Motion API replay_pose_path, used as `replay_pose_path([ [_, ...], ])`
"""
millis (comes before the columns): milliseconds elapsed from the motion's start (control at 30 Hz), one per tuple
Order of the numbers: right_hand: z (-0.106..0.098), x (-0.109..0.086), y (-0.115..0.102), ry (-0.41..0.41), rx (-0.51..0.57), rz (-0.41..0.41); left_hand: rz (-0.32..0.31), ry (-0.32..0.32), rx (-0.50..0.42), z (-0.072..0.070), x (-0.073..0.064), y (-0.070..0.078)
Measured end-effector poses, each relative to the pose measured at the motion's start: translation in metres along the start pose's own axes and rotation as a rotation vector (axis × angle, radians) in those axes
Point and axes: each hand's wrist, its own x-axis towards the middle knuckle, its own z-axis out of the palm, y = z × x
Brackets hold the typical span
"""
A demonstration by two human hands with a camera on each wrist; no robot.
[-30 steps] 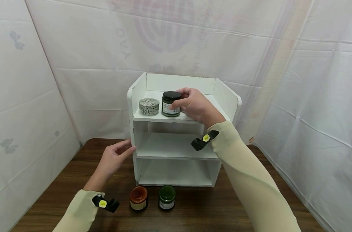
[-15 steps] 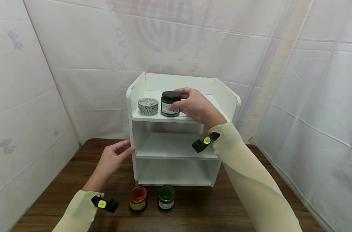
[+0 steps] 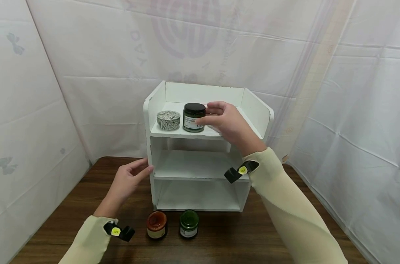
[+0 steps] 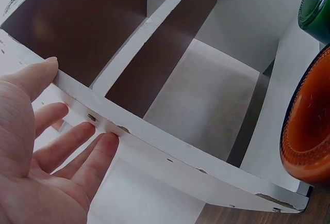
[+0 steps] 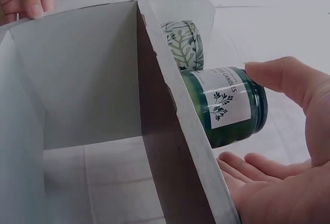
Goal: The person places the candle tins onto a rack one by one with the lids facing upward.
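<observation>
A green glass scented candle jar with a black lid stands upright on the top level of a white shelf unit. My right hand is beside it, thumb at the jar's lid end in the right wrist view, the other fingers spread apart from the glass. Left of the jar sits a round leaf-patterned tin. My left hand rests on the unit's left side panel, thumb at the front edge and loosely extended fingers along the outer face.
On the brown wooden table, in front of the unit, stand an amber jar and a green jar. White sheeting hangs behind and at both sides.
The fingers of my right hand have loosened from the candle jar and the hand has drawn slightly to the right. The jar stays on the top shelf; my left hand has not moved.
</observation>
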Motion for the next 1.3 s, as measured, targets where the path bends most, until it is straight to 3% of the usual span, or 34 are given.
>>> replay_pose_path([
  [400, -0.006, -0.03, 0.007, 0.084, 0.019, -0.076, -0.001, 0.002, -0.002, 0.001, 0.0, 0.0],
  [700, -0.004, -0.058, 0.024, 0.135, 0.109, -0.192, 0.007, -0.001, -0.002, 0.001, 0.0, 0.0],
  [1067, 0.003, -0.089, 0.048, 0.107, 0.21, -0.27, 0.007, 0.002, -0.007, 0.001, 0.001, -0.001],
  [1300, 0.008, -0.101, 0.064, 0.112, 0.206, -0.279, 0.006, 0.006, -0.003, 0.002, 0.0, 0.001],
])
